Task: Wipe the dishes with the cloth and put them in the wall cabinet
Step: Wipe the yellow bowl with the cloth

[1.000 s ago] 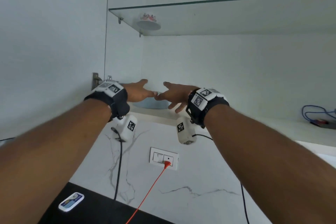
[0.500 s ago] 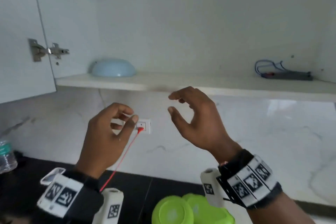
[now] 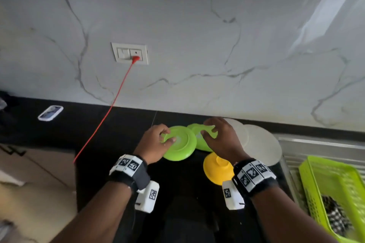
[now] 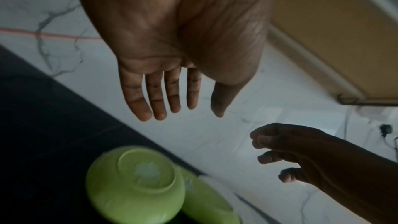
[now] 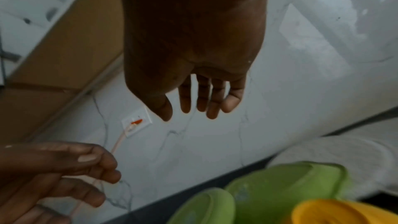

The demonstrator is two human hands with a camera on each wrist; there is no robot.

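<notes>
Two green bowls lie upside down and side by side on the black counter, the left one [image 3: 181,146] [image 4: 135,185] and the right one [image 3: 199,144] [image 5: 280,192]. A yellow bowl [image 3: 217,167] [image 5: 344,212] lies upside down in front of them, and white plates [image 3: 258,144] lie to the right. My left hand [image 3: 167,138] [image 4: 172,94] hovers over the left green bowl with relaxed fingers, holding nothing. My right hand [image 3: 209,131] [image 5: 202,101] hovers over the right green bowl, also empty. A checkered cloth [image 3: 333,215] lies in the green basket [image 3: 335,179].
A red cable [image 3: 102,120] runs from the wall socket [image 3: 130,53] down across the counter's left part. A phone [image 3: 50,113] lies at the far left. The basket stands on a steel drainboard [image 3: 316,144] at the right. The marble wall rises behind the dishes.
Both hands came down from the cabinet shelf, where a blue bowl stays, to just above the green bowls. The view dropped from the cabinet to the counter.
</notes>
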